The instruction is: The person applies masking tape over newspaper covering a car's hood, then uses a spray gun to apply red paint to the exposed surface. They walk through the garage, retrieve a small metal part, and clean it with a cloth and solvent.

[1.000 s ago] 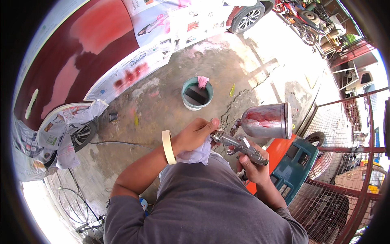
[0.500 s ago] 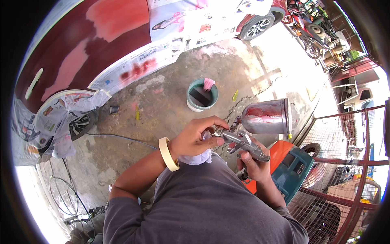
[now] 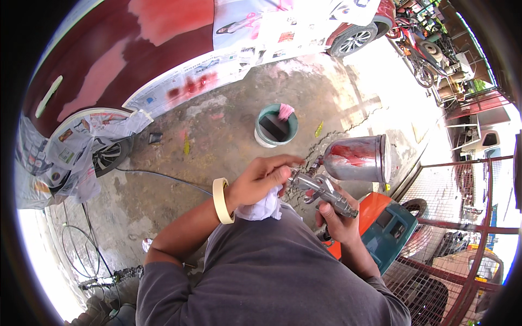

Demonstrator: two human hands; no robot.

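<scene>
A metal spray gun (image 3: 326,193) with a red-smeared silver cup (image 3: 353,158) is in my right hand (image 3: 340,223), its fingers wrapped round the handle. My left hand (image 3: 261,182) holds a crumpled white cloth (image 3: 261,209) at the gun's front end, its forefinger stretched over the nozzle and its thumb beside it; whether these fingertips touch the nozzle I cannot tell. A roll of cream masking tape (image 3: 223,201) hangs round my left wrist.
A maroon car (image 3: 81,76), partly covered in newspaper (image 3: 272,32), stands at left. A bucket (image 3: 262,139) with dark block and pink cloth sits on the concrete floor (image 3: 206,125). An orange-and-teal machine (image 3: 383,236), red mesh fence (image 3: 470,214) and motorbikes (image 3: 421,54) line the right; a hose (image 3: 163,175) crosses the floor.
My left hand's fingers have shifted about the gun's nozzle, the forefinger now more stretched out. The view has turned slightly, moving the car and bucket rightward in the picture.
</scene>
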